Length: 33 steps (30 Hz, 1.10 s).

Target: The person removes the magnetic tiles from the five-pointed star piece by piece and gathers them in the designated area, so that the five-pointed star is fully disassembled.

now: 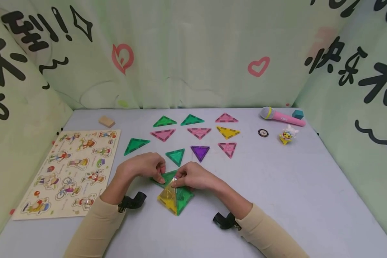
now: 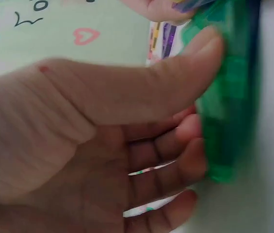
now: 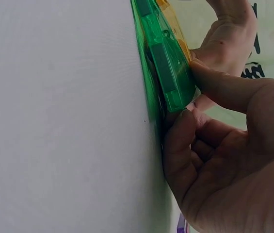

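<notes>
My left hand pinches the edge of a translucent green triangular tile, thumb on one face and fingers behind. My right hand grips the upper corner of a joined yellow triangular tile and green triangular tile, thumb and fingers around their meeting point. In the head view these tiles lean together like a small pyramid near the table's middle, touching the left hand's tile. From the right wrist, the green tile stands tilted over another green surface close to the tabletop; the fingers partly hide that contact.
Loose green, purple, pink and yellow triangular tiles lie beyond the hands. A picture board and wooden block are at left. A pink microphone, black disc and small figurine sit at right.
</notes>
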Available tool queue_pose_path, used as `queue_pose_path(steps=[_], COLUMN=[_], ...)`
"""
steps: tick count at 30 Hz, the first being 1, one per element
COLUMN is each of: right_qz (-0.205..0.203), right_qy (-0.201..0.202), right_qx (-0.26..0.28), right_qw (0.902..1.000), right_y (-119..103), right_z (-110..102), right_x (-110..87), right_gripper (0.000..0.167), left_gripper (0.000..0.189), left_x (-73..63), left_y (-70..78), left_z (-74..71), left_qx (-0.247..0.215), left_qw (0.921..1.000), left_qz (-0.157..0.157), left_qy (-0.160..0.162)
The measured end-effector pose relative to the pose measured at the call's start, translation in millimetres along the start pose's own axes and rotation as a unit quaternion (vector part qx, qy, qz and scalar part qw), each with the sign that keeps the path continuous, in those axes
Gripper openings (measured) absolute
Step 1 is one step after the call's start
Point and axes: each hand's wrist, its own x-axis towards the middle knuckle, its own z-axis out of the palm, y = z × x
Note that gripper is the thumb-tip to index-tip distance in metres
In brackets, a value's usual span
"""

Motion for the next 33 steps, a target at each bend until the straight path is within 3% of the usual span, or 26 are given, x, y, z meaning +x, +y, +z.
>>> queue_pose_path(steps=[7, 17, 21, 28, 33], right_qz=[-0.003, -0.003, -0.004, -0.011, -0.019], right_qy=[-0.005, -0.005, -0.007, -0.012, -0.013], right_qx=[0.006, 0.008, 0.004, 0.011, 0.005], right_qw=[1.0, 1.0, 1.0, 0.9998, 0.9997], right_y=[2, 0, -1, 0, 1], right_z=[-3, -2, -3, -5, -6], right_x=[-0.2, -0.7, -0.5, -1.1, -1.3], right_gripper=[0.021, 0.024, 0.024, 0.03, 0.03], left_gripper=[0.042, 0.037, 0.033, 0.029, 0.021], left_x=[-3.5, -3.0, -2.6, -3.6, -8.9], left_y=[8.8, 11.0, 7.9, 3.4, -1.9], left_z=[4.1, 4.6, 3.1, 2.0, -2.0], left_qx=[0.051, 0.064, 0.056, 0.01, -0.008], left_qw=[0.9987, 0.9978, 0.9984, 0.9994, 0.999], left_qz=[-0.004, -0.009, 0.001, 0.016, 0.027], left_qy=[-0.002, 0.013, 0.009, -0.029, -0.034])
